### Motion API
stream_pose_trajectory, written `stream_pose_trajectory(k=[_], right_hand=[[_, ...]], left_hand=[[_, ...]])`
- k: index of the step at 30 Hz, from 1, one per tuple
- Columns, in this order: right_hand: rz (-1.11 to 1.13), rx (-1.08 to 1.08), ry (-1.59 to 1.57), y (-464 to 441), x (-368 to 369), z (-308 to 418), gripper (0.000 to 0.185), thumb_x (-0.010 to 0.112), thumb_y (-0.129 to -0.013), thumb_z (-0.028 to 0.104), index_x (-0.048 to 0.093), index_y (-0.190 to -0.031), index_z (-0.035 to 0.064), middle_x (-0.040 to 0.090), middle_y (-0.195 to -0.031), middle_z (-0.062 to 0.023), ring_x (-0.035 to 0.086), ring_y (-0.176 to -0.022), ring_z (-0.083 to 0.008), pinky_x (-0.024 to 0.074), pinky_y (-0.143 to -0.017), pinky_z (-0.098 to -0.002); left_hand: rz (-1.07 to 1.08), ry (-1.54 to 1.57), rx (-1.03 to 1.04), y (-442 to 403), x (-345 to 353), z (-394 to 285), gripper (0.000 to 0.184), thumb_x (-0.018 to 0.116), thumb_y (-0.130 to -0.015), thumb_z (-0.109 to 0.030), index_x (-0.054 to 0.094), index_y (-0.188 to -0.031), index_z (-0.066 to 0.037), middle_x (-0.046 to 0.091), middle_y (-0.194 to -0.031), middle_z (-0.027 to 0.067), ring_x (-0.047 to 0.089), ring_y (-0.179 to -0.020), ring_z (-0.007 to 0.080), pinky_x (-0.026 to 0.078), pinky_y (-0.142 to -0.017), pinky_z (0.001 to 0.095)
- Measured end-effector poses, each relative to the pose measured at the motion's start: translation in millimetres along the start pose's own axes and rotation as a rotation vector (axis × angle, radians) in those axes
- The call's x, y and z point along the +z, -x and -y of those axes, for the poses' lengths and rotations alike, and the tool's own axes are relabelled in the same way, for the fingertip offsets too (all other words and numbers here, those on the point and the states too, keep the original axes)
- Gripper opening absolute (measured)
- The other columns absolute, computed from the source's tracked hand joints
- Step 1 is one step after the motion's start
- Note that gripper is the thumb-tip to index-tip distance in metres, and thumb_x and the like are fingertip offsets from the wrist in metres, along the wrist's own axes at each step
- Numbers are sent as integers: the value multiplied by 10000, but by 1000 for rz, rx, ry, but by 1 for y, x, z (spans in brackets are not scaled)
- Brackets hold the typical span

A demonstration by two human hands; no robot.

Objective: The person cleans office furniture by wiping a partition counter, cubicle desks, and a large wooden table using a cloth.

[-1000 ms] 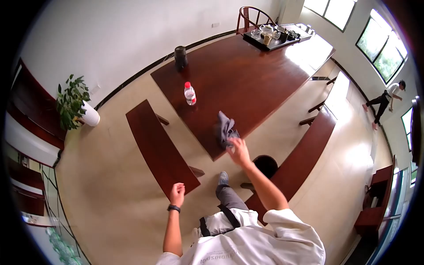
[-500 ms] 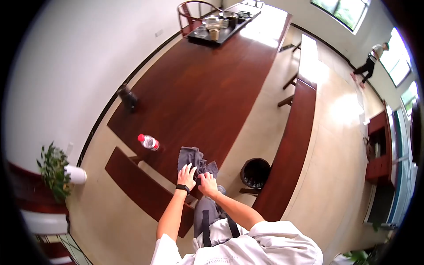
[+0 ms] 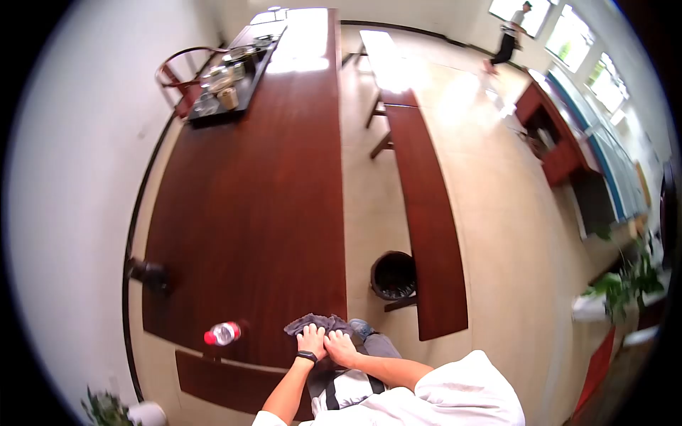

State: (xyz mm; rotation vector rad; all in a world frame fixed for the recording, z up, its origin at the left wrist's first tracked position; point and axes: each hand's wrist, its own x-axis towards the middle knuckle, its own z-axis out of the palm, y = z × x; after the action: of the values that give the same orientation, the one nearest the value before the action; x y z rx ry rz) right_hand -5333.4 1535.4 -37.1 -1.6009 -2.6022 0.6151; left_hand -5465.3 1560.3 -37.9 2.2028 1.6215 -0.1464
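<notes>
A crumpled grey cloth (image 3: 317,321) lies on the near end of the long dark red wooden table (image 3: 284,213), close to its right corner. My left hand (image 3: 311,339), with a black band on the wrist, presses on the cloth, its fingers closed over the near edge. Right beside it my right hand (image 3: 341,348) also grips the cloth, fingers curled and partly hidden. To the left of my hands, a clear bottle with a red cap and label (image 3: 226,333) lies or leans on the table; which of these I cannot tell.
A black tea tray (image 3: 238,92) with glass vessels stands at the far left of the table. A dark object (image 3: 149,275) is at the left edge. Benches (image 3: 426,213) flank the table, with a dark bin (image 3: 393,275) beside it. A person (image 3: 509,35) walks near the windows.
My view has turned to the right, so the table now runs straight ahead. My hands stay on the cloth and have come closer together; the cloth looks more bunched. The distant person has moved along.
</notes>
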Motion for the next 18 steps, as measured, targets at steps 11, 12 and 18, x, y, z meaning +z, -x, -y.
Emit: stream_pose_trajectory(k=[11, 12, 18], right_hand=[[-78, 401, -47, -30, -4, 32, 287, 610, -755, 130, 527, -1027, 91, 548, -973, -118, 539, -940, -298, 478, -688, -411], [-85, 397, -44, -28, -3, 32, 287, 610, -755, 130, 527, -1027, 91, 548, -973, -118, 539, -940, -298, 478, -688, -411], [-1, 236, -45, 9, 12, 42, 232, 635, -741, 170, 563, -950, 99, 566, -948, -131, 566, -903, -312, 505, -687, -444]], left_hand=[[5, 29, 168, -25, -15, 30, 395, 703, -676, -231, 546, -1024, -132, 507, -1044, 74, 500, -1025, 262, 437, -795, 448], [-2, 36, 152, -20, -15, 29, 359, 686, -695, -232, 549, -1010, -130, 513, -1035, 76, 508, -1013, 263, 442, -783, 447], [-26, 164, -73, 36, -4, 12, 231, 619, -748, -264, 611, -920, -110, 591, -940, 116, 597, -907, 299, 524, -674, 447]])
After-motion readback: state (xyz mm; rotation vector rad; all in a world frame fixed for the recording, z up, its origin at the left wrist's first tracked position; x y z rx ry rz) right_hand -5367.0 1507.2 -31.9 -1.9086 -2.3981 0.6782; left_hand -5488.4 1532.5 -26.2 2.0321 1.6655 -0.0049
